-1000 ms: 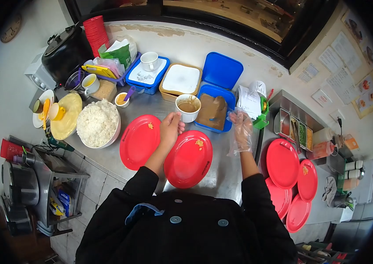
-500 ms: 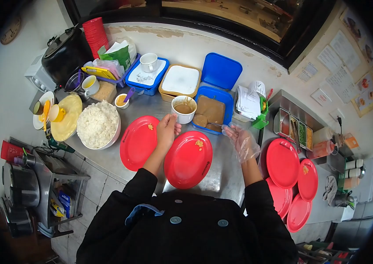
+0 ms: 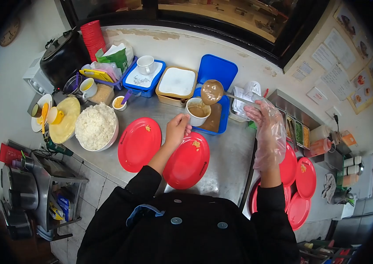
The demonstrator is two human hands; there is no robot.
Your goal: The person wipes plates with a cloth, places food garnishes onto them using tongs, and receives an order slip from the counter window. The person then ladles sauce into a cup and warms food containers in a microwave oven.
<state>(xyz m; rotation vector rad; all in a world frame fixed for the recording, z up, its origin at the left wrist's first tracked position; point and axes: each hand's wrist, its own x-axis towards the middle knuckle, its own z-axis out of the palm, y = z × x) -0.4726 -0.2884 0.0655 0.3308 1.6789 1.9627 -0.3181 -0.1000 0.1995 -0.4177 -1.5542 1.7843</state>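
Observation:
My bare left hand [image 3: 178, 130] is closed on the handle of a white cup [image 3: 198, 119] with brown sauce inside. In a clear plastic glove, my right hand [image 3: 263, 115] grips a ladle [image 3: 213, 91] by its metal handle. The ladle's sauce-coated bowl is raised just above the cup's right rim and tilted toward it. Behind and right of the cup is a blue tub [image 3: 224, 115] of brown sauce, partly hidden by cup and ladle. Two red oval plates, one on the left [image 3: 138, 147] and one nearer the middle [image 3: 187, 165], carry small yellowish crumbs.
A heaped bowl of rice [image 3: 97, 126] stands at the left of the steel counter. Several lidded tubs, with a white mug [image 3: 146, 65] on one, line the wall. More red plates [image 3: 299, 210] lie at the right, below a topping tray [image 3: 298, 132].
My right hand has lifted the ladle out of the sauce tub and up over the cup. My left hand has shifted the cup slightly right, toward the tub.

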